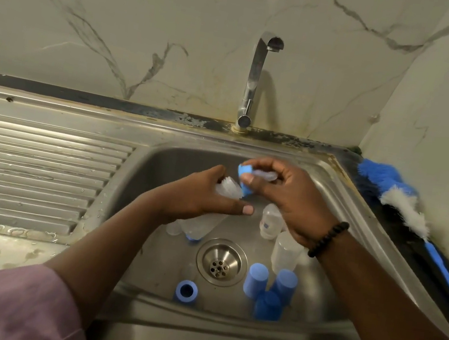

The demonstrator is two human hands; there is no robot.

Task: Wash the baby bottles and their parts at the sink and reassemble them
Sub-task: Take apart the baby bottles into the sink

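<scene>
Over the sink (340, 187), left hand (199, 195) grips a clear bottle (227, 189); right hand (286, 196) pinches a blue ring (244, 172).

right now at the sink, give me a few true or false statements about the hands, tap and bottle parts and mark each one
1. The left hand grips a clear bottle. True.
2. Water runs from the tap. False: no stream shows.
3. The right hand holds a blue collar. True.
4. The bottle brush lies in the basin. False: it lies on the counter to the right.
5. Three blue caps stand near the drain. True.
</scene>
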